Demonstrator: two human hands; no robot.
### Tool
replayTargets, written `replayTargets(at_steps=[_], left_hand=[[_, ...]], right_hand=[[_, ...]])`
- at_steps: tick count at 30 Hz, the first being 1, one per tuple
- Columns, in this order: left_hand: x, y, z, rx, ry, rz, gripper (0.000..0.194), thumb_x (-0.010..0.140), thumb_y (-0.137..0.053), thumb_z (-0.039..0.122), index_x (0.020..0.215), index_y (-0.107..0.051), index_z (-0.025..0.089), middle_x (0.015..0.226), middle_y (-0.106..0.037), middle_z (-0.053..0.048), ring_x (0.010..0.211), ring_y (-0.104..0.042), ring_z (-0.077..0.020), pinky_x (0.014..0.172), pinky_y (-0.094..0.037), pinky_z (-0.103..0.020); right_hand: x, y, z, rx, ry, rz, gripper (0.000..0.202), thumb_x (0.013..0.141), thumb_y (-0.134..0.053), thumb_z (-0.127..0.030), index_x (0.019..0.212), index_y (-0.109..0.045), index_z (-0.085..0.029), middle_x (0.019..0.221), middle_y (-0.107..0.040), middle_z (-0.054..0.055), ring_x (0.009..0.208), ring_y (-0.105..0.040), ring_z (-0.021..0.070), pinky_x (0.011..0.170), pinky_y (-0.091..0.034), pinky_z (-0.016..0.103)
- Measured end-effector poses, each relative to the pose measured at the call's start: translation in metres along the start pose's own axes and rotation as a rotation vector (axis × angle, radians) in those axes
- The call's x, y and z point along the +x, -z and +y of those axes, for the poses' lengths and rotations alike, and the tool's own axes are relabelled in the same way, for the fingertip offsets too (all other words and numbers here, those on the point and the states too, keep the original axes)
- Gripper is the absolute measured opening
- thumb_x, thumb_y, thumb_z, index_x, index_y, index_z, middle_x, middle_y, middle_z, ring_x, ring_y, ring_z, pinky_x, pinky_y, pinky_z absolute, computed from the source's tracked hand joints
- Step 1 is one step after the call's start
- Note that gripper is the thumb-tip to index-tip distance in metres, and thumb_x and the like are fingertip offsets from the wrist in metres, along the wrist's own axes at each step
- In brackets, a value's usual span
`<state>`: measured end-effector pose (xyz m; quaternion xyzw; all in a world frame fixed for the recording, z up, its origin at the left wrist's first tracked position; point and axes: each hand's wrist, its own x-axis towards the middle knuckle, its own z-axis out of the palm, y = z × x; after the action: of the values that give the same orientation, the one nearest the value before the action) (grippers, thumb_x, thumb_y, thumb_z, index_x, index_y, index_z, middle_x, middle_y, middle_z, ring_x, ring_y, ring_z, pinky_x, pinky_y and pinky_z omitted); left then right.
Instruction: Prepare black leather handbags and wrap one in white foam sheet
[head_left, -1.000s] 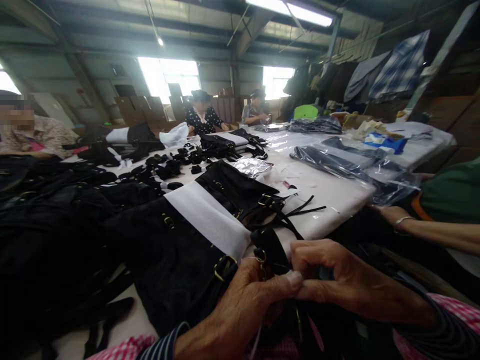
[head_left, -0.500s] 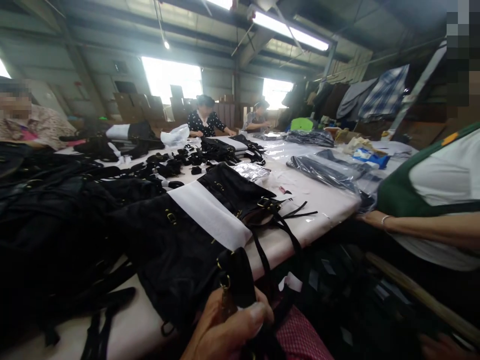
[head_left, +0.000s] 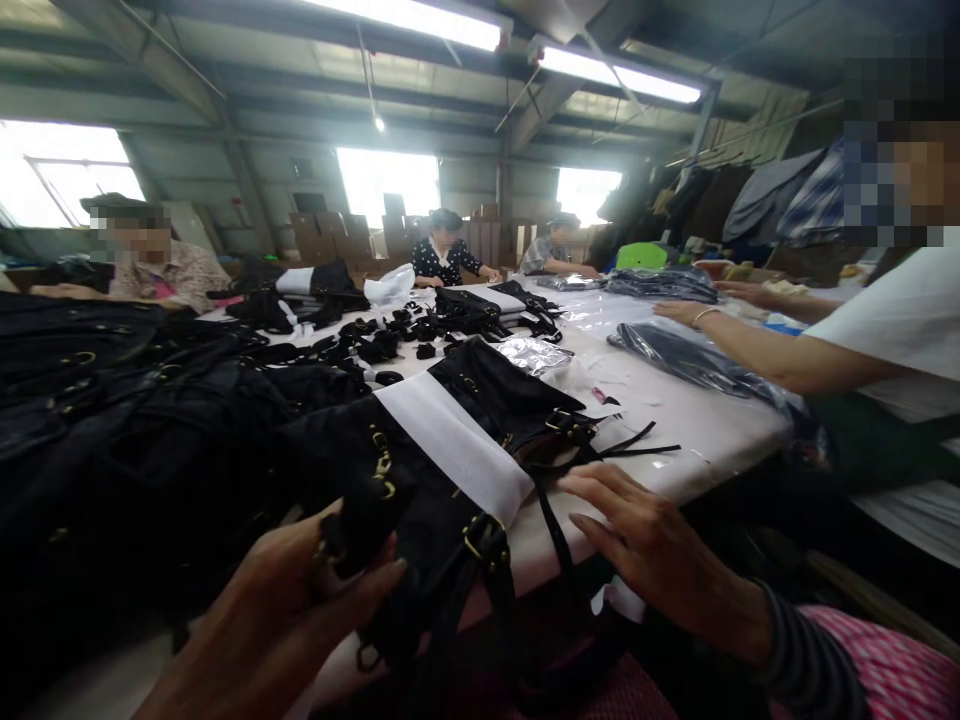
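At lower left my left hand (head_left: 285,590) is closed around a bundled black strap (head_left: 371,515) with a gold clasp at its top. Beneath and beyond it, a black bag (head_left: 487,385) lies on the table, a white paper band (head_left: 454,440) across it. Gold buckles and loose straps hang off the bag's near side. My right hand (head_left: 660,545) is by the table edge, to the right of the bag, fingers stretched out and apart with nothing in them. One dangling strap (head_left: 555,525) runs down just left of its fingertips.
Dark bags (head_left: 150,430) are heaped at left. More banded bags (head_left: 480,310) and small black bundles lie farther back. Plastic-wrapped dark packages (head_left: 675,355) lie at right, where a co-worker's arm (head_left: 757,350) reaches over the table (head_left: 697,430). Several other people sit around the far side.
My left hand has moved left and up with the strap, now bundled in it. My right hand has come into sight at right. The co-worker's arms now reach over the packages.
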<state>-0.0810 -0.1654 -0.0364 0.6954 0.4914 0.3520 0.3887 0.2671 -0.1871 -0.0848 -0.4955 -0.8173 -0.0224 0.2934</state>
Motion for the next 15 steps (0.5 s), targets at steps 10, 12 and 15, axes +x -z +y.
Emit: replayTargets(at_steps=[10,12,15], left_hand=[[0.095,0.011,-0.059,0.231,-0.035,-0.262,0.018,0.081,-0.062,0.031,0.093,-0.068,0.019,0.089,-0.066,0.000,0.084,-0.058,-0.0193,0.072,-0.043,-0.026],[0.101,0.013,-0.076,0.152,0.018,-0.262,0.021,0.079,-0.065,0.034,0.091,-0.068,0.017,0.085,-0.063,0.000,0.081,-0.056,-0.0189,0.072,-0.042,-0.027],[0.108,0.015,-0.091,0.050,0.080,-0.257,0.027,0.076,-0.070,0.037,0.092,-0.069,0.016,0.081,-0.061,0.000,0.077,-0.054,-0.0175,0.068,-0.041,-0.026]], right_hand=[[0.064,-0.028,0.009,0.123,-0.023,-0.320,0.064,0.087,-0.068,-0.023,0.147,-0.045,-0.029,0.141,-0.058,0.006,0.132,-0.053,0.0279,0.116,-0.039,0.051],[0.048,-0.030,0.019,0.109,-0.046,-0.345,0.056,0.089,-0.066,-0.025,0.142,-0.051,-0.029,0.137,-0.062,0.006,0.130,-0.055,0.0284,0.112,-0.044,0.049],[0.020,-0.040,0.032,0.048,0.030,-0.306,0.053,0.088,-0.062,-0.020,0.140,-0.053,-0.028,0.139,-0.062,0.007,0.129,-0.056,0.0285,0.109,-0.048,0.046]])
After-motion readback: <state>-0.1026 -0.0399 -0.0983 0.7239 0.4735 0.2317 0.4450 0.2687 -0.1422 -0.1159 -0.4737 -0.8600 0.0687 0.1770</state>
